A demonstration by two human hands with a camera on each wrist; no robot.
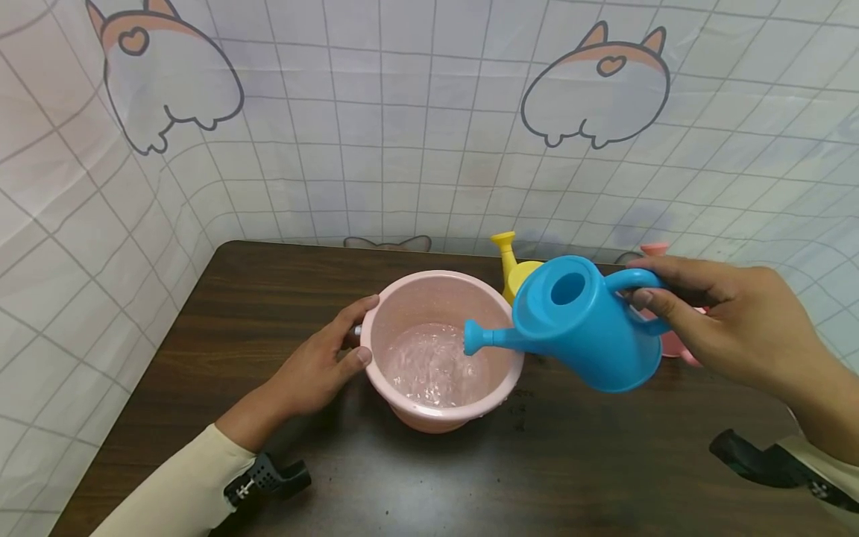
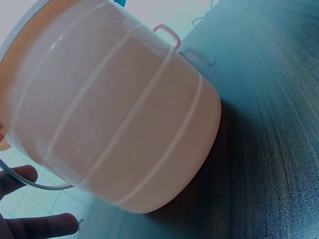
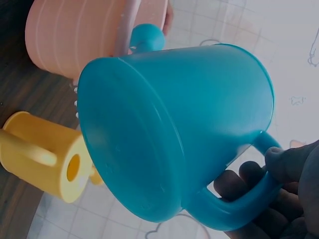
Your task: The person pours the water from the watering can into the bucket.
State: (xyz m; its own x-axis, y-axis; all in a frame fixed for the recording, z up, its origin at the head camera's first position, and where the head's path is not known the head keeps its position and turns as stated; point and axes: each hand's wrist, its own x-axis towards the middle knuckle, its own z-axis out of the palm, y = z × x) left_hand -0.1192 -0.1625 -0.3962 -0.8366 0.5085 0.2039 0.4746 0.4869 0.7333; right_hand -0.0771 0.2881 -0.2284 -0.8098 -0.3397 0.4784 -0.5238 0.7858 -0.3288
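A pale pink bucket (image 1: 443, 412) stands on the table with rippled water (image 1: 436, 365) in it. My left hand (image 1: 315, 373) rests at its left side, thumb and index fingertips touching the rim. In the left wrist view, two of that hand's fingers (image 2: 45, 226) extend beside the bucket's thin handle (image 2: 50, 187), apart from the wall. With my right hand (image 1: 751, 321) I grip the handle of a blue watering can (image 1: 597, 343). The can hangs tilted above the table, its spout (image 1: 478, 338) over the bucket's opening. Whether water leaves the spout is unclear.
A yellow watering can (image 1: 523, 277) stands behind the blue one, partly hidden. Another, pink watering can (image 1: 673, 345) is mostly covered by my right hand. A grid-patterned cloth (image 1: 403, 149) hangs behind the dark wooden table (image 1: 268, 298). Small wet spots lie right of the bucket.
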